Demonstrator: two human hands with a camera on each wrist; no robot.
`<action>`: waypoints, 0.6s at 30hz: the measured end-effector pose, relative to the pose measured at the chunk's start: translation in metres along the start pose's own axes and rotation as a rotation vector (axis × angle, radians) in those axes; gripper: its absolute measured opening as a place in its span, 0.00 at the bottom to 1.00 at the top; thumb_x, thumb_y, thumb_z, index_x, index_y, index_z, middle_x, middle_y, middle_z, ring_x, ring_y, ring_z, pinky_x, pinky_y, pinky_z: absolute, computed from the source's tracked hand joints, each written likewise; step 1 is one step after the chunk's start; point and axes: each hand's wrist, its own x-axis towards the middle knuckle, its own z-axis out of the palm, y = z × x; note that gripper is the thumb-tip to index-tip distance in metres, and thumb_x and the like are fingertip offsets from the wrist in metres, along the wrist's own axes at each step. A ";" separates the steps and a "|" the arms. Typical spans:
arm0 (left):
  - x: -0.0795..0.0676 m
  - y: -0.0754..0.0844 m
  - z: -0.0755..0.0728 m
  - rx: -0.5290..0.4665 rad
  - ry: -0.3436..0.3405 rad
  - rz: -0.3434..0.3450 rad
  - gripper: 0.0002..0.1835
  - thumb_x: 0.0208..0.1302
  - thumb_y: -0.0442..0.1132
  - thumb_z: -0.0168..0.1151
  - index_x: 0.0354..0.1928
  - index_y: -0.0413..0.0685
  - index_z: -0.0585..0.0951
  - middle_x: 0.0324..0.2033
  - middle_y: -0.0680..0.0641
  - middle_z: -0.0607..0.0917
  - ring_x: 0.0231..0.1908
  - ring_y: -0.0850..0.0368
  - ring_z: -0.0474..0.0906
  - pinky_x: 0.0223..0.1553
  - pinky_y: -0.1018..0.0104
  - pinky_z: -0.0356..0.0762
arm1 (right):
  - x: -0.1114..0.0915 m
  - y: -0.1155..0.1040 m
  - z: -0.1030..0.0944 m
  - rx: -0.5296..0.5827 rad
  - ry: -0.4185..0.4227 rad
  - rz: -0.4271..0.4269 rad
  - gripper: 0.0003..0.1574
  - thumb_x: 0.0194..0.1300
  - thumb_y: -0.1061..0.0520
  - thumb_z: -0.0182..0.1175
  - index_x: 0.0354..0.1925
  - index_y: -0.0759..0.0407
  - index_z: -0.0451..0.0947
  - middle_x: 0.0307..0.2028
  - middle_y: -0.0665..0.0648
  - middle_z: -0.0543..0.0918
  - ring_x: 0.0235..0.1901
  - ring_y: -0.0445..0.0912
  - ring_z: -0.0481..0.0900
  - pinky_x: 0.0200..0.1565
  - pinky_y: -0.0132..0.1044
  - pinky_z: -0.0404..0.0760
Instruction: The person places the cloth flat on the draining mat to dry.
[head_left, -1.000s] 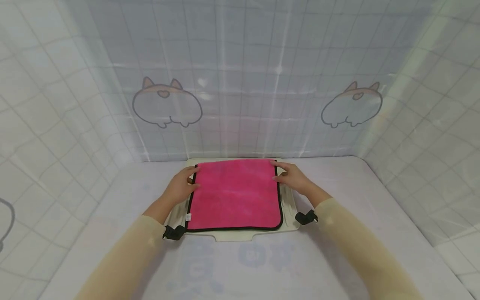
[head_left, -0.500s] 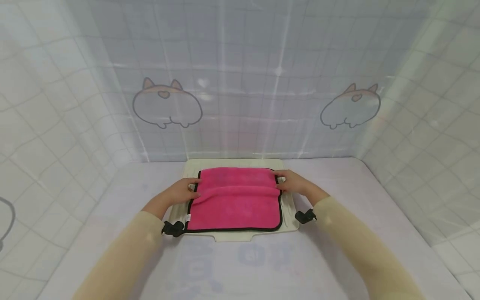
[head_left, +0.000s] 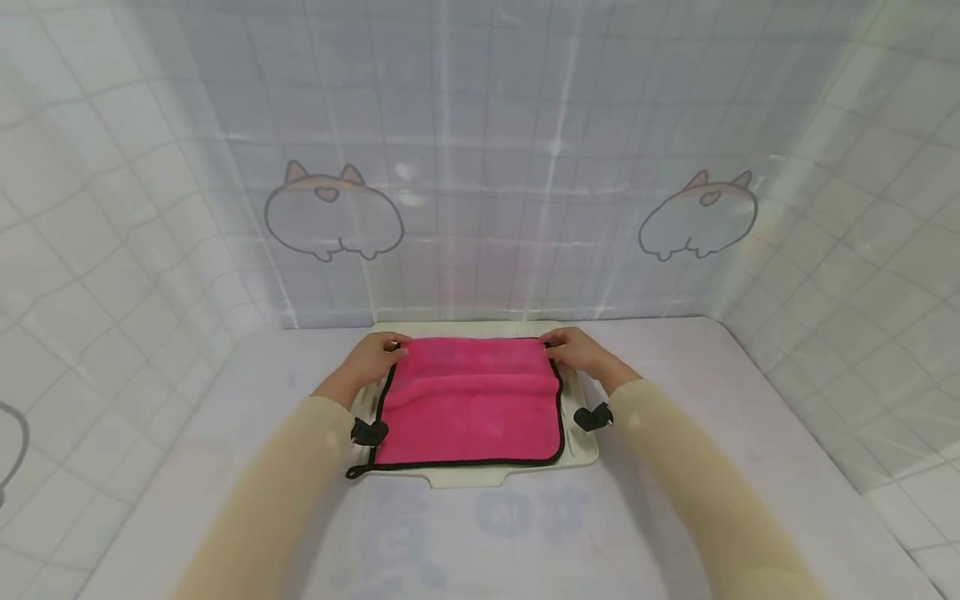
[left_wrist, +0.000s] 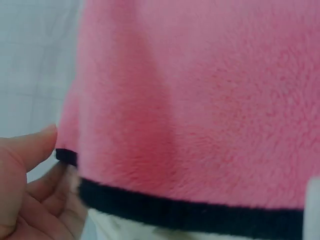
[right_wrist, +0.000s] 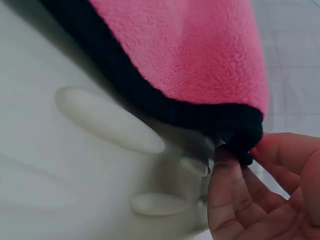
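A pink plush towel [head_left: 465, 425] with a black border lies over a cream plastic tray [head_left: 468, 477]. One crosswise ridge runs over its upper half. My left hand [head_left: 372, 354] pinches the far left edge near the corner, thumb above and fingers beneath, as the left wrist view shows around the black trim [left_wrist: 67, 156]. At the far right corner my right hand [head_left: 581, 348] pinches the trim between thumb and fingers, seen in the right wrist view beside the towel's corner [right_wrist: 225, 85]. A black hanging loop [head_left: 358, 472] sticks out at the near left corner.
The tray's floor has raised oval ribs [right_wrist: 110, 120] beside the towel. A whitish tabletop [head_left: 660, 467] with faint blue print surrounds it. Behind stands a gridded curtain [head_left: 480, 208] with cartoon animal drawings, and similar sheets hang at both sides.
Both hands first came nearer, bunching a ridge across the towel. Since then they have shifted away to its far corners. The near left loop, hidden before, now shows.
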 end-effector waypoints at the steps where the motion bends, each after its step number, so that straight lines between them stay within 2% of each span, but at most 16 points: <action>1: 0.002 -0.001 0.002 0.003 0.015 -0.008 0.19 0.77 0.39 0.53 0.65 0.41 0.76 0.63 0.30 0.74 0.63 0.34 0.71 0.58 0.44 0.74 | 0.001 0.001 0.001 0.001 0.003 -0.003 0.25 0.71 0.63 0.58 0.65 0.67 0.73 0.60 0.69 0.77 0.51 0.51 0.80 0.48 0.39 0.82; 5: 0.005 -0.006 0.006 -0.019 0.018 -0.021 0.18 0.75 0.36 0.56 0.62 0.40 0.79 0.59 0.33 0.78 0.52 0.41 0.79 0.48 0.52 0.79 | 0.004 0.004 0.002 -0.002 -0.002 -0.012 0.25 0.69 0.65 0.60 0.64 0.66 0.75 0.59 0.68 0.77 0.50 0.49 0.80 0.47 0.37 0.82; 9: 0.007 -0.008 0.004 -0.040 -0.024 -0.012 0.22 0.73 0.34 0.58 0.67 0.39 0.75 0.63 0.32 0.75 0.40 0.49 0.81 0.38 0.61 0.78 | 0.007 0.005 -0.002 -0.031 0.003 -0.028 0.25 0.69 0.65 0.60 0.64 0.63 0.77 0.62 0.66 0.75 0.46 0.47 0.81 0.45 0.36 0.82; 11: 0.007 -0.007 0.002 -0.016 -0.017 0.007 0.25 0.72 0.34 0.58 0.69 0.38 0.72 0.64 0.32 0.73 0.41 0.48 0.82 0.37 0.62 0.78 | 0.009 0.004 -0.006 -0.046 0.013 -0.044 0.25 0.70 0.64 0.60 0.64 0.62 0.76 0.65 0.66 0.73 0.43 0.46 0.81 0.44 0.36 0.82; 14: 0.008 -0.005 -0.002 0.025 0.018 0.033 0.27 0.72 0.34 0.57 0.71 0.38 0.69 0.65 0.31 0.73 0.46 0.42 0.83 0.38 0.59 0.78 | 0.011 0.000 -0.011 -0.037 0.040 -0.046 0.25 0.71 0.63 0.59 0.65 0.59 0.76 0.68 0.65 0.70 0.40 0.47 0.82 0.44 0.40 0.82; 18: 0.009 0.001 -0.003 0.064 0.063 0.028 0.29 0.71 0.32 0.57 0.73 0.38 0.66 0.68 0.31 0.68 0.55 0.38 0.79 0.44 0.54 0.80 | 0.015 -0.007 -0.013 -0.012 0.071 -0.041 0.26 0.72 0.64 0.58 0.67 0.57 0.74 0.71 0.62 0.67 0.33 0.46 0.79 0.45 0.40 0.82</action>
